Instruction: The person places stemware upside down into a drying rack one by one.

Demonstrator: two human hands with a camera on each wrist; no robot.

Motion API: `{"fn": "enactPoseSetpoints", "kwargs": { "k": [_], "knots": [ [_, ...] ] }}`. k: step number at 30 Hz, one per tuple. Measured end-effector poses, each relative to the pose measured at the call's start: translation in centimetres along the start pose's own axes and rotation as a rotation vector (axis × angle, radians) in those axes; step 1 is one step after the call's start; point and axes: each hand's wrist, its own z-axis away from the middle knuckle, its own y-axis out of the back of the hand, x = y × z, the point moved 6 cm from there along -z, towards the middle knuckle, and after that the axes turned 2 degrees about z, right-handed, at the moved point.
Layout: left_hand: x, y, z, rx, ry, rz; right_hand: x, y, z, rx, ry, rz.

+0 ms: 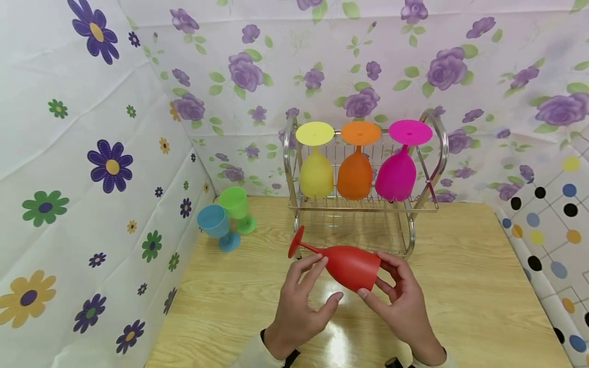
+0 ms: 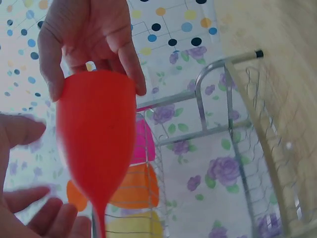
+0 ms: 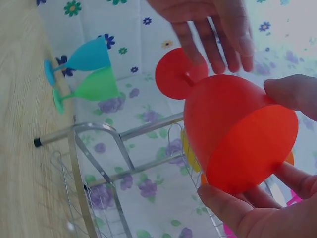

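A red plastic goblet is held tilted on its side above the table, its foot toward the left and its mouth toward the right. My right hand grips it by the rim, thumb on one side and fingers on the other. My left hand is spread beside the bowl and stem, thumb well apart from the fingers. In the left wrist view those fingers stand off from the goblet. The right wrist view looks into the goblet's mouth, with the round red foot behind.
Behind the hands stands a metal wire dish rack. A yellow goblet, an orange goblet and a magenta goblet hang upside down on its upper tier. At the left stand a blue goblet and a green goblet, upright on the wooden table.
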Motion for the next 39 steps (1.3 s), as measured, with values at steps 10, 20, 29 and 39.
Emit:
{"fn": "enactPoseSetpoints", "kwargs": {
  "k": [10,20,29,39],
  "knots": [
    [-1.2,-1.5,2.5,0.106,0.455,0.421,-0.2,0.5,0.0,0.016,-0.110,-0.210],
    [-2.4,-3.7,2.6,0.112,0.731,0.978,-0.2,0.3,0.1,0.007,-0.138,-0.283],
    [-2.4,-5.1,1.2,0.091,0.664,1.172,0.7,-0.3,0.2,-0.039,-0.122,-0.393],
    [-2.3,-5.4,0.8,0.124,0.674,1.203,0.8,-0.2,0.1,-0.039,-0.103,-0.402]
  ]
}}
